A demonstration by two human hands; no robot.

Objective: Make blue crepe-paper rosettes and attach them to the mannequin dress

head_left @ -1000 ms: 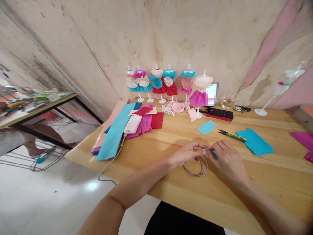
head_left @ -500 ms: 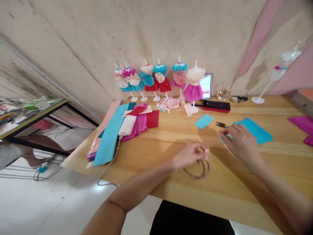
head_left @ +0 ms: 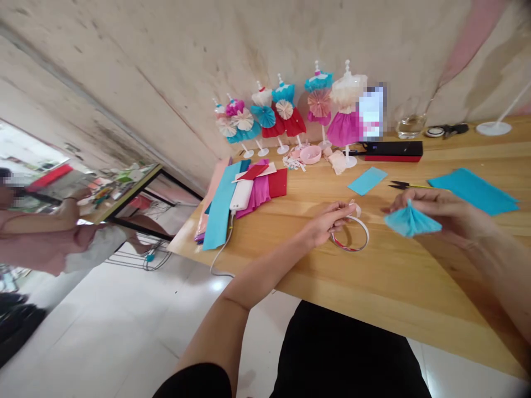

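My left hand [head_left: 327, 224] is closed on a thin roll of tape [head_left: 366, 232], its ring hanging below the fingertips. A whitish loose end of tape shows by the thumb. My right hand [head_left: 454, 213] pinches a piece of pleated blue crepe paper [head_left: 412, 222] at its top, and the folds fan out downward. Both hands are above the wooden table, with the paper and the tape apart. Just behind my right hand lie black-bladed scissors [head_left: 401, 184], their handles partly hidden. A larger blue paper sheet [head_left: 475, 190] and a small light-blue rectangle [head_left: 368, 181] lie nearby.
Several small dress forms [head_left: 284, 110] in paper dresses line the wall. At the left are stacked coloured papers [head_left: 218, 215] and a white power bank [head_left: 241, 194] with a cable. Behind stand a pink bowl [head_left: 311, 155], a black-red box [head_left: 393, 151] and a glass [head_left: 410, 127]. Another person sits far left.
My right hand has lifted the pleated blue paper into view beside the scissors. My left hand still holds the tape roll, now turned more upright. The view has swung left, showing another person.
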